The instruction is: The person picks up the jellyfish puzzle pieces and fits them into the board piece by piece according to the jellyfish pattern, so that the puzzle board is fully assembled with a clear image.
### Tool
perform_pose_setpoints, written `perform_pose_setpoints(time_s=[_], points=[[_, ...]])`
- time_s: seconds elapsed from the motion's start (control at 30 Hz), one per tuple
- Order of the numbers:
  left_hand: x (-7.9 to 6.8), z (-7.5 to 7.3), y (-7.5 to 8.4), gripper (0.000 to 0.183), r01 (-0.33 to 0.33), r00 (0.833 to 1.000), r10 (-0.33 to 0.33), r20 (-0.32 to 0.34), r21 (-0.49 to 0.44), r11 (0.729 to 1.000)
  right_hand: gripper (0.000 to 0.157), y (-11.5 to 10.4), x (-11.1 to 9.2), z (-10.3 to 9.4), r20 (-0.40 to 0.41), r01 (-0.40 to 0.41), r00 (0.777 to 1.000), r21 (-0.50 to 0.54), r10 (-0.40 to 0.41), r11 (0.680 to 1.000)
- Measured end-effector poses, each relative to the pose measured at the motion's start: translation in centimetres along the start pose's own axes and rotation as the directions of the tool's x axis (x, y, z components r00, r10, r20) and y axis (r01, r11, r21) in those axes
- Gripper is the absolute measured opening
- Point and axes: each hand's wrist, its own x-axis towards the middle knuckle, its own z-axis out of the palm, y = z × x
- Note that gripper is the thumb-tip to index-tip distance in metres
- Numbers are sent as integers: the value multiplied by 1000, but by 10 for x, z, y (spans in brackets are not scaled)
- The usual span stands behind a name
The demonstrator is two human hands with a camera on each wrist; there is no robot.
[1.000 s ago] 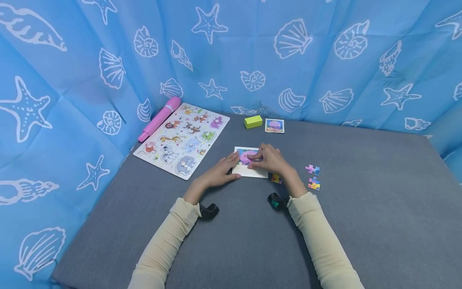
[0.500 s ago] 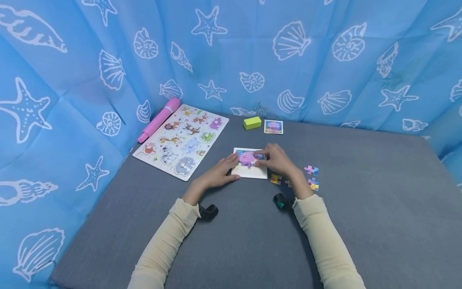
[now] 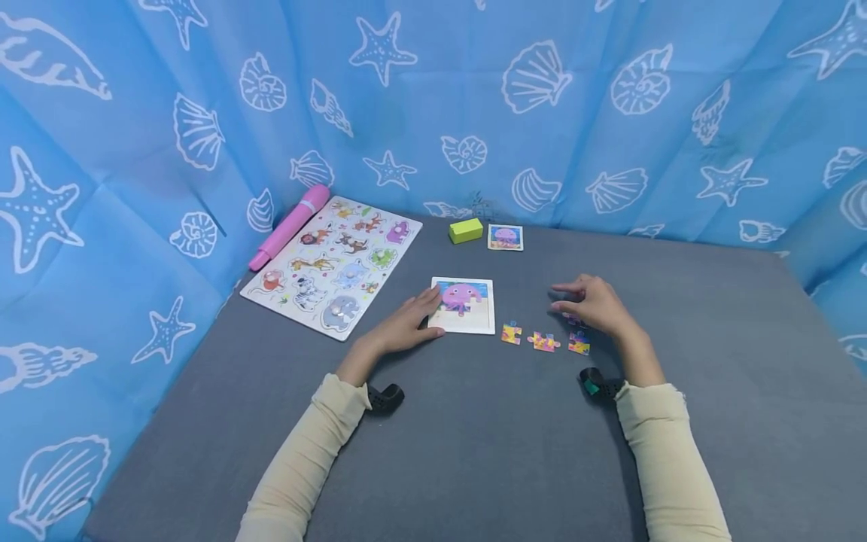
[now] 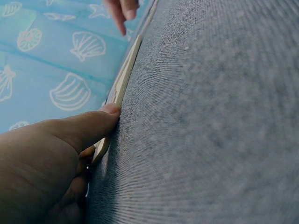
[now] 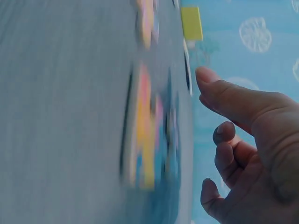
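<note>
A square jigsaw tray point(image 3: 463, 327) lies mid-table, with part of a pink octopus picture point(image 3: 460, 294) fitted in its upper area and bare board below. My left hand point(image 3: 406, 322) holds the tray's left side, thumb at the near edge; in the left wrist view the thumb point(image 4: 93, 123) presses against the tray's edge point(image 4: 122, 81). My right hand point(image 3: 599, 305) hovers over the loose pieces to the right, thumb and forefinger apart with nothing between them. Below it lie a yellow-pink piece point(image 3: 579, 343) and another piece point(image 3: 574, 321), partly hidden by the hand.
Two more loose pieces, a yellow piece point(image 3: 511, 333) and a pink-yellow piece point(image 3: 544, 342), lie right of the tray. Behind stand a lime block point(image 3: 466, 230) and a small octopus picture card point(image 3: 505, 238). An animal puzzle board point(image 3: 332, 263) and a pink tube point(image 3: 291, 227) lie left.
My right hand has let go of a piece in the tray's octopus picture and moved right, over the loose pieces. The left hand stays at the tray. The head view has shifted slightly.
</note>
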Motion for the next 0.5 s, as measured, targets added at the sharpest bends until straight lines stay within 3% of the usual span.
perform_pose_setpoints(time_s=[0.1,0.13,0.27,0.5], points=[[0,0,-1,72,10,1000,-10,-2,8,1000,41,14,-10,-8,-3,-27,1000,-7,27,1000],[-1,-2,5,71,32,999,-32,4,6,999,41,18,-13,-10,-3,-35,999,-1,35,999],[0,-2,7,70,57,998,-58,12,77,995,42,31,-24,-18,19,-79,997,29,78,996],[1,-2,8,70,62,998,-64,14,84,995,48,39,-31,-22,93,-100,991,9,99,995]])
